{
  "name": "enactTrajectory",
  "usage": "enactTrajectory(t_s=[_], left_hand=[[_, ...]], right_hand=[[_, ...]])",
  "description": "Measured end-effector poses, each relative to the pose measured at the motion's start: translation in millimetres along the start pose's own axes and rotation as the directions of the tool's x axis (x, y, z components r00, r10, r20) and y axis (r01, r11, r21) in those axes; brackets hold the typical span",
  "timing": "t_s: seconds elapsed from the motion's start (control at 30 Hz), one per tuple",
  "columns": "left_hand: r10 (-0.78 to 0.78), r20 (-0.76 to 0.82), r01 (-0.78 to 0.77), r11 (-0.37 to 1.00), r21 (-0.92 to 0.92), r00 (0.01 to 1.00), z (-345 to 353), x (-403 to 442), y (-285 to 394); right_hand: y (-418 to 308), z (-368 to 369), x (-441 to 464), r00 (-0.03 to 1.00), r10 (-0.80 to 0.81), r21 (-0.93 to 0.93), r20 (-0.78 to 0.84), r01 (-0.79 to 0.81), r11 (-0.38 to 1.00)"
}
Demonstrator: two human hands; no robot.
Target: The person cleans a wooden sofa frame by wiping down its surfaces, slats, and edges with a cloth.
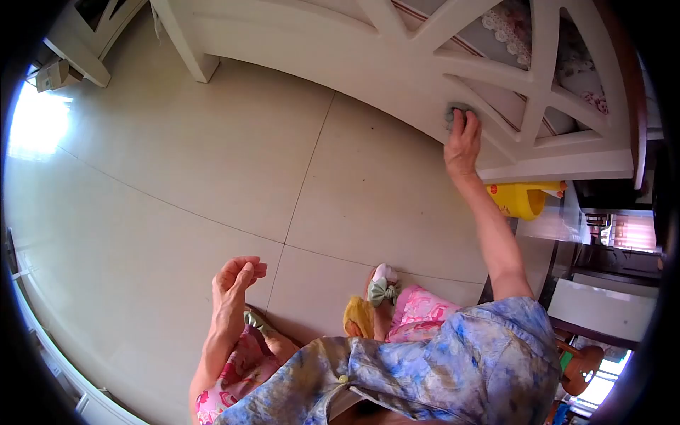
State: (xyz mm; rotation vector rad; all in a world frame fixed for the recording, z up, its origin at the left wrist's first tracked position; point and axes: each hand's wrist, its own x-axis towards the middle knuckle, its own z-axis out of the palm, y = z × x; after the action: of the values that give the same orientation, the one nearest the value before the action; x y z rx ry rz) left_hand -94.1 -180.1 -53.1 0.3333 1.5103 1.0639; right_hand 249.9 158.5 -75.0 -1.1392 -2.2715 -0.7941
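Note:
At the upper right, my right hand presses a grey-green cloth against the white wooden frame of a piece of furniture with crossed slats. The fingers are closed on the cloth, and part of it is hidden beneath them. My left hand hangs over the tiled floor at the lower middle, its fingers curled together and nothing visible in them. Between my knees, near my right foot, there is a yellow cloth.
A yellow container stands beside the end of the furniture. A cardboard box lies at the upper left, near another white furniture leg. Small dark specks dot the tiled floor. A wooden stool is at the lower right.

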Motion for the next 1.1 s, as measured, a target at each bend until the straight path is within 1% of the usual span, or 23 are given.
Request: enactTrajectory(t_s=[0.07, 0.1, 0.17, 0.23, 0.3, 0.33, 0.4, 0.43, 0.5, 0.57, 0.67, 0.73, 0.77, 0.83, 0.87, 0.93, 0.97, 1.0, 1.03, 1.07, 1.1], left_hand=[[-0.003, -0.013, 0.003, 1.0, -0.002, 1.0, 0.7, -0.6, -1.2], [-0.006, -0.014, 0.006, 1.0, 0.007, 1.0, -0.1, 0.0, -1.7], [-0.009, -0.006, 0.009, 1.0, 0.019, 1.0, 0.4, 2.6, -2.7], [-0.044, 0.018, 0.044, 0.999, 0.017, 0.999, 0.7, 4.9, -4.4], [-0.04, 0.038, 0.039, 0.999, 0.019, 0.998, 5.4, 5.7, -1.5], [-0.034, 0.053, 0.033, 0.999, 0.016, 0.998, 8.1, 5.6, -0.2], [-0.028, 0.06, 0.027, 0.999, 0.018, 0.998, 11.9, 6.6, 1.2], [-0.026, 0.066, 0.025, 1.0, 0.019, 0.997, 12.2, 7.0, 2.5], [-0.014, 0.062, 0.012, 1.0, 0.029, 0.998, 9.9, 6.3, 3.1], [-0.007, 0.058, 0.005, 1.0, 0.026, 0.998, 9.4, 6.4, -0.5], [-0.035, 0.007, 0.035, 0.999, 0.023, 0.999, 4.1, 6.4, -3.8], [-0.048, 0.014, 0.048, 0.999, 0.019, 0.999, 0.7, 7.0, -5.6], [-0.051, 0.009, 0.051, 0.999, 0.014, 0.999, 1.1, 7.2, -4.8], [-0.058, 0.012, 0.057, 0.998, 0.023, 0.998, 2.3, 8.4, 0.0], [-0.052, -0.003, 0.052, 0.999, 0.01, 0.999, 2.3, 10.3, -0.4], [-0.052, 0.058, 0.052, 0.999, 0.001, 0.997, -0.6, 14.8, -2.6], [-0.049, 0.039, 0.05, 0.999, -0.011, 0.998, -2.0, 15.6, -2.0], [-0.043, 0.055, 0.045, 0.999, -0.025, 0.998, -2.5, 16.3, -1.3], [-0.038, 0.073, 0.041, 0.998, -0.041, 0.997, -4.1, 17.5, -1.5], [-0.041, 0.075, 0.046, 0.997, -0.069, 0.996, -6.9, 19.1, -4.5], [-0.038, 0.061, 0.043, 0.996, -0.082, 0.997, -8.9, 20.1, -6.1]], right_hand=[[-26.4, -1.0, 9.1, 0.988, 0.147, -0.007, 0.049, -0.147, 0.989], [-37.4, -1.5, 16.2, 0.988, 0.147, -0.01, 0.054, -0.147, 0.989], [-57.8, 3.3, 34.2, 0.984, 0.14, 0.094, 0.108, -0.15, 0.984], [-80.3, 25.3, 52.5, 0.988, 0.128, 0.169, 0.085, -0.141, 0.975], [-107.3, 34.1, 76.6, 0.999, 0.009, 0.141, -0.05, -0.002, 0.99], [-114.6, 36.8, 84.0, 0.999, 0.015, 0.137, -0.049, -0.008, 0.99], [-121.1, 40.2, 93.8, 0.991, -0.085, 0.132, -0.101, 0.098, 0.986], [-113.7, 36.7, 89.6, 0.992, -0.076, 0.13, -0.101, 0.089, 0.988], [-84.5, 22.7, 73.9, 0.992, -0.107, 0.171, 0.06, 0.096, 0.981], [-45.9, 12.1, 44.0, 0.992, -0.078, 0.065, 0.098, 0.071, 0.995], [-6.6, -5.8, 11.8, 0.995, -0.039, 0.059, 0.09, 0.034, 0.998], [-2.7, -5.6, 7.1, 0.998, -0.002, 0.01, 0.062, 0.001, 1.0], [-6.1, -1.0, 6.9, 0.998, -0.008, 0.014, 0.063, 0.007, 1.0], [-31.2, 3.3, 22.8, 0.998, 0.037, 0.044, 0.046, -0.039, 0.998], [-42.4, 7.1, 34.5, 0.999, 0.022, 0.057, 0.038, -0.025, 0.998], [-70.2, 16.2, 59.6, 0.998, -0.054, 0.145, 0.035, 0.048, 0.988], [-86.1, 20.6, 71.3, 0.997, -0.067, 0.161, 0.028, 0.061, 0.985], [-101.4, 25.1, 84.3, 0.995, -0.092, 0.178, 0.026, 0.086, 0.98], [-116.2, 30.6, 97.0, 0.993, -0.117, 0.193, 0.025, 0.111, 0.975], [-130.6, 36.8, 108.5, 0.989, -0.144, 0.165, 0.018, 0.139, 0.976], [-146.0, 42.4, 120.7, 0.987, -0.158, 0.176, 0.011, 0.153, 0.972]])
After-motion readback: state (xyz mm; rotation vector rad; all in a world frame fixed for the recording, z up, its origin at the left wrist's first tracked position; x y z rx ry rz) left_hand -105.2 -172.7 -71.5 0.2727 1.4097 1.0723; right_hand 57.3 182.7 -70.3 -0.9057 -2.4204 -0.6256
